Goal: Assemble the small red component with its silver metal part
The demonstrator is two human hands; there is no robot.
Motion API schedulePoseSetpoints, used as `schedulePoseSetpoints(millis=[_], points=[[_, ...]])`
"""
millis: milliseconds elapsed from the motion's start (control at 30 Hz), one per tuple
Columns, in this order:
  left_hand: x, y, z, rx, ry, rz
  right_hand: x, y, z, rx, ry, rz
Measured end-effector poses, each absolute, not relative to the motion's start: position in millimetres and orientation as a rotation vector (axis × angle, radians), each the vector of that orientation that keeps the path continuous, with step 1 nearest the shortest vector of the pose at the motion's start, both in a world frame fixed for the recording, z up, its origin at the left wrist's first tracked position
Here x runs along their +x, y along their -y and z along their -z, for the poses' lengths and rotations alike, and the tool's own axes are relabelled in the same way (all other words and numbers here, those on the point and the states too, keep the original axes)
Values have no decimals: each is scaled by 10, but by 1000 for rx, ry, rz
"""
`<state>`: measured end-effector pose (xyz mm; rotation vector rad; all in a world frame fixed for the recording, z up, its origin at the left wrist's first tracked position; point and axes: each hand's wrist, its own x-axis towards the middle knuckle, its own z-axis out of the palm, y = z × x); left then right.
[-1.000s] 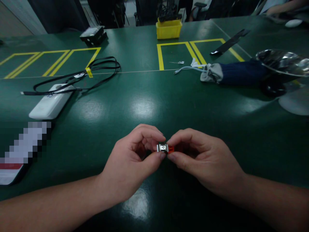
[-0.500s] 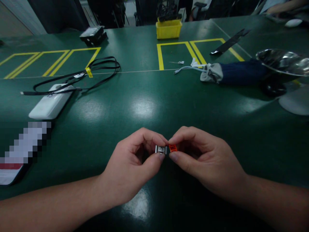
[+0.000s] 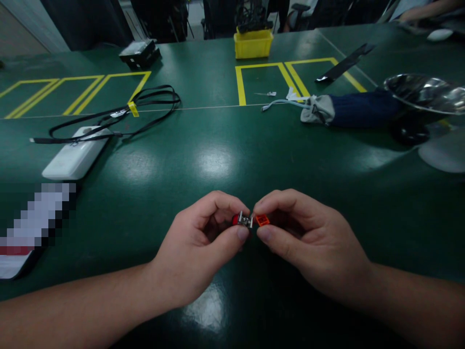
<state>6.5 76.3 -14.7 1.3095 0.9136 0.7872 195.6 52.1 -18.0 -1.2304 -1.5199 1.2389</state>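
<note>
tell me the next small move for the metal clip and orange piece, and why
Probably pull the orange piece rightward, clear of the metal clip: the left hand pinches the clip, the right hand the piece, which sits tilted with only its end near the clip.

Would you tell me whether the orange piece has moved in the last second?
Yes, the orange piece shifted slightly right against the yellow bin, away from the metal clip.

Dim, underexposed view. We note overhead lamps mirrored as pale glare patches on the glossy green surface. Soft shadow pools under the left hand and right hand. The small metal part and orange piece between them resolve poorly. Wide-angle distortion bows the edges; a pixelated block masks the left.
</note>
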Motion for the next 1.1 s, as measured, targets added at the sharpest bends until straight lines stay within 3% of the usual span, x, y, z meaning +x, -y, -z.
schedulePoseSetpoints(millis=[1100], points=[[66, -753, 143, 1307, -965, -854, 1931, -566, 96, -1304, 1557, -1253]])
